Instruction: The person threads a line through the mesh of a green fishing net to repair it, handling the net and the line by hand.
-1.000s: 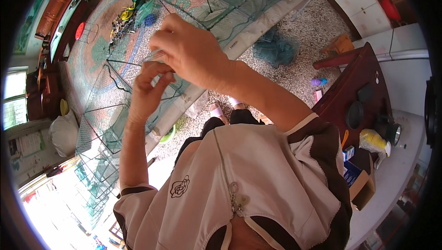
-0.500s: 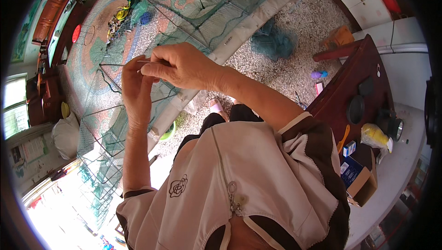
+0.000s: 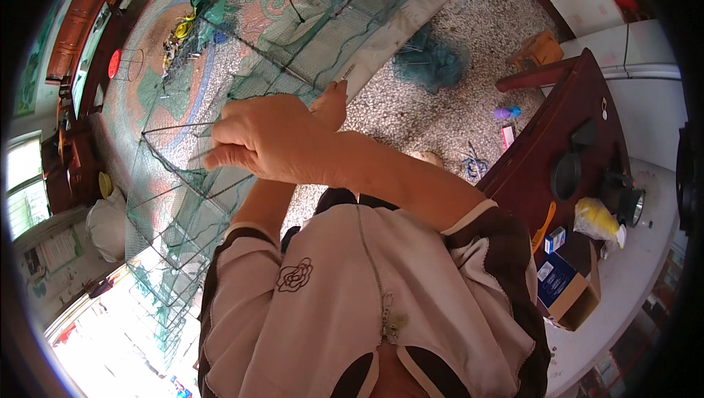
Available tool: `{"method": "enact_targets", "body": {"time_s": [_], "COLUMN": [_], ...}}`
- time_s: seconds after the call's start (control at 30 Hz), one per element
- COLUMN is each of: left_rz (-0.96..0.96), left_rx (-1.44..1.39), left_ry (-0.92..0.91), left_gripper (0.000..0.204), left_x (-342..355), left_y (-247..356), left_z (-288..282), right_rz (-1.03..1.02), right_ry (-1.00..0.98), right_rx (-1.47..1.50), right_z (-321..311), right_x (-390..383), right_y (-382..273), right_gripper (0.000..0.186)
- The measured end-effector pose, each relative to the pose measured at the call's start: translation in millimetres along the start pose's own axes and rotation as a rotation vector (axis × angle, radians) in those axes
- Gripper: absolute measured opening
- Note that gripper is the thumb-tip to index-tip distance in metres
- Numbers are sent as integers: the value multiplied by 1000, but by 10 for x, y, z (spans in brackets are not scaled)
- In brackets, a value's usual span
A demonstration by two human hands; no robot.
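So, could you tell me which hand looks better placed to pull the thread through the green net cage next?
Probably the right hand: its pinched fingertips sit right at the green net cage. The left hand is mostly hidden behind it, farther along the mesh.

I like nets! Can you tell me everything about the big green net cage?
The green net cage is a long, see-through tunnel of thin green mesh stretched over dark wire rectangle frames. It runs across the patterned floor from lower left toward the top. The right hand pinches its mesh at one frame; the left hand reaches it just behind.
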State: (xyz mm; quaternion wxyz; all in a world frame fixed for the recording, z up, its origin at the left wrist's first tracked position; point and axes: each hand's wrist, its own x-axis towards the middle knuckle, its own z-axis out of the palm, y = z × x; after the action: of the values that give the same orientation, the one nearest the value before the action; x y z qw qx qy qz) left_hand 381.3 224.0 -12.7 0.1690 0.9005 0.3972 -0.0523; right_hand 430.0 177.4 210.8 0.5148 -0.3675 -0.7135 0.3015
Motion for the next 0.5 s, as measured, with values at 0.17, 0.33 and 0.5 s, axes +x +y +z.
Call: {"method": "enact_targets", "body": {"time_s": [0.17, 0.33, 0.5], "left_rz": [-239, -543, -419], "left_rx": [135, 93, 21], "left_ry": [82, -23, 52], "left_gripper": [30, 33, 27], "left_x": [413, 776, 512], "left_y": [-321, -146, 201], "left_z": [631, 691, 259], "right_rz": [-3, -9, 23], "right_ry": [-60, -47, -16], "right_rx": [60, 151, 81], "right_z": [-68, -119, -206], "right_x": [-61, -11, 83], "right_y": [-4, 69, 201], "right_gripper": [25, 23, 22]}}
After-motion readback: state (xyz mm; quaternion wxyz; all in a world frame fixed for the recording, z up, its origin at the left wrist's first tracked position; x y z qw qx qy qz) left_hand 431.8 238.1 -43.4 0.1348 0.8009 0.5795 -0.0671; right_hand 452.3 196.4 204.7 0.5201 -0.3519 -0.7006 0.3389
